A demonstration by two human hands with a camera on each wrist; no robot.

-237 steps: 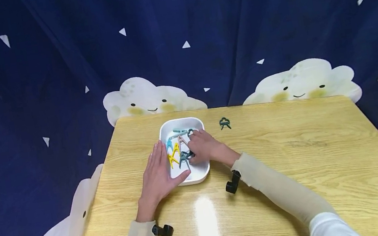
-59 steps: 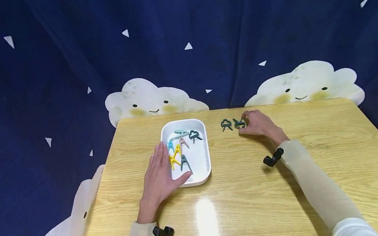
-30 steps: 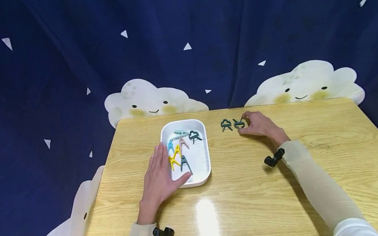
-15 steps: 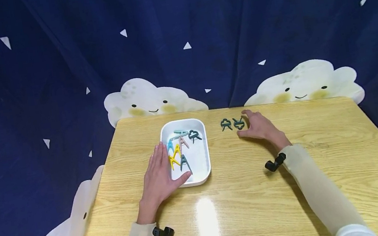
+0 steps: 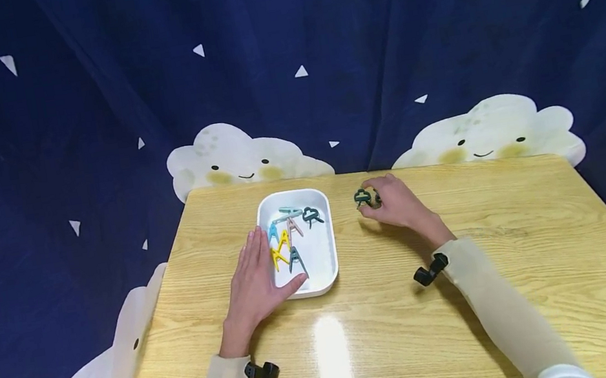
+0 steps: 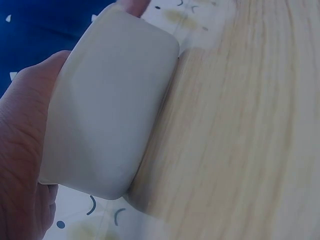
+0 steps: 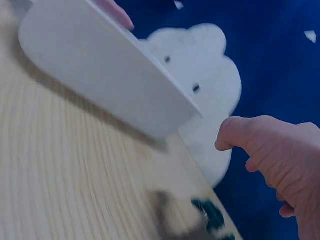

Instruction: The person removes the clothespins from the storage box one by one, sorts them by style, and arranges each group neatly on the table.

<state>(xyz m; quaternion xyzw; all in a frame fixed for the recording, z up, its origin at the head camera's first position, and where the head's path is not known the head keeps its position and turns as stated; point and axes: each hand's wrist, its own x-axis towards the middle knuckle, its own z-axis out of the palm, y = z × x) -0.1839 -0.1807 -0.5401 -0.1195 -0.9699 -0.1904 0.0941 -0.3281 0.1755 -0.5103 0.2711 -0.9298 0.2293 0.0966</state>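
My left hand (image 5: 252, 281) lies along the left side of a white plastic tub (image 5: 331, 256), fingers straight, thumb reaching over the near rim. In the left wrist view the palm is against the tub (image 6: 105, 110). My right hand (image 5: 396, 204) is over the table right of the tub, thumb and forefinger spread around a dark green cloud-shaped clip (image 5: 362, 198). A second such clip (image 5: 377, 199) is mostly hidden behind these fingers. In the right wrist view the hand (image 7: 280, 160) hovers apart from a dark green clip (image 7: 210, 214) on the wood.
In the tub lie another cloud-shaped clip (image 5: 311, 215), a grey-green peg (image 5: 296, 262), a pink peg (image 5: 294, 227), two yellow pegs and light blue ones. A dark blue curtain (image 5: 290, 106) with clouds hangs behind the wooden table (image 5: 497, 232).
My right hand took a second cloud-shaped clip from the tub, set it beside the first, and let go. It has since shifted left to the first clip. My left hand stays put.
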